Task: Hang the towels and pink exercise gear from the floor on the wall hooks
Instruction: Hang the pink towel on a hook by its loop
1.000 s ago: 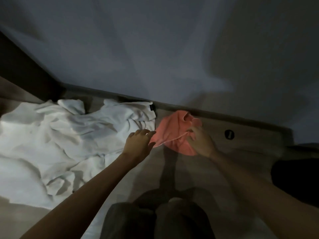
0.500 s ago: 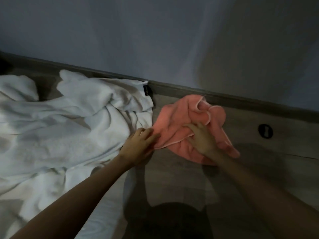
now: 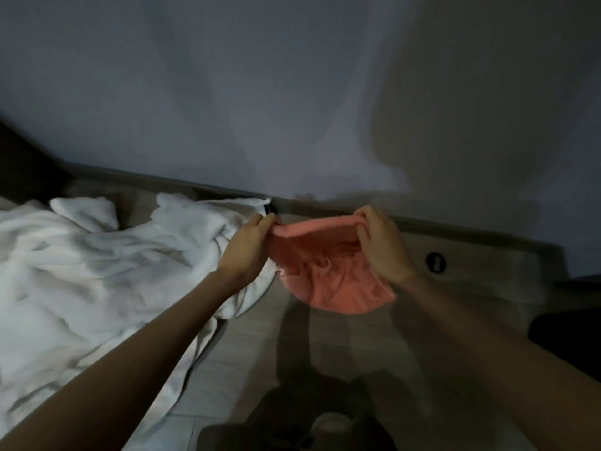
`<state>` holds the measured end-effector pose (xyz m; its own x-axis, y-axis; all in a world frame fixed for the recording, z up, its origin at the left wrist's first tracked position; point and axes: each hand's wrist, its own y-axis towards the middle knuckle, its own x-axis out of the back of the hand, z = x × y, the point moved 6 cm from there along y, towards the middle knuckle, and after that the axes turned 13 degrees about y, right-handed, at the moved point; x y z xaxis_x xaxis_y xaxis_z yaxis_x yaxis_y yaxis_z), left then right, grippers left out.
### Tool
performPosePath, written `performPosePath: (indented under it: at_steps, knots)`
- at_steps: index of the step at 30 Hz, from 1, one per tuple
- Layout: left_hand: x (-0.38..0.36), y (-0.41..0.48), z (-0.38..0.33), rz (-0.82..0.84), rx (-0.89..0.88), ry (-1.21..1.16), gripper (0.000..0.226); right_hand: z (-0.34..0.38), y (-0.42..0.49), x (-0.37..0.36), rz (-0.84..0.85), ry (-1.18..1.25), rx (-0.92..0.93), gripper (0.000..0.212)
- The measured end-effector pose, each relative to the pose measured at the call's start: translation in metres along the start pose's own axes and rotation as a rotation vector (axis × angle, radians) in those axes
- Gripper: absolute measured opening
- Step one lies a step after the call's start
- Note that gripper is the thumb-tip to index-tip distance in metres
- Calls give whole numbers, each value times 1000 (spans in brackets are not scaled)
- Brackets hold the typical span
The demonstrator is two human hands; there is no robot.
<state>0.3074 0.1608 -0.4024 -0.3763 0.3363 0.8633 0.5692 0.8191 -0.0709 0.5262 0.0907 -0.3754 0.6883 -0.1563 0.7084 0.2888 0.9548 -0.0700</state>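
A small pink towel hangs lifted off the floor between both hands. My left hand pinches its upper left edge. My right hand grips its upper right edge, and the cloth sags in a curve below them. A large crumpled white towel lies spread on the floor at the left, reaching under my left forearm. No wall hooks are in view.
A pale wall rises behind, with a dark baseboard along the wooden floor. A small round black floor fitting sits right of my right hand. A dark shape lies at the right edge.
Both hands have taken hold of the pink towel's top edge and raised it off the floor. The view tilted up, showing more wall.
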Motion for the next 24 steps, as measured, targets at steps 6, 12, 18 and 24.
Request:
performPosePath:
  at_steps: [6,12,18,24]
  knots:
    - [192,-11,-102,-97,23,-83,27,163,-15,164,-97,160,16,14]
    - [391,-34,-208,-198,57,-46,20,335,-47,316,-67,218,128,17]
    - [568,-58,-344,-99,-264,110,97,523,-75,448,-24,218,399,15]
    - [717,-68,-444,-200,-321,-125,56,674,-99,581,-191,186,640,13]
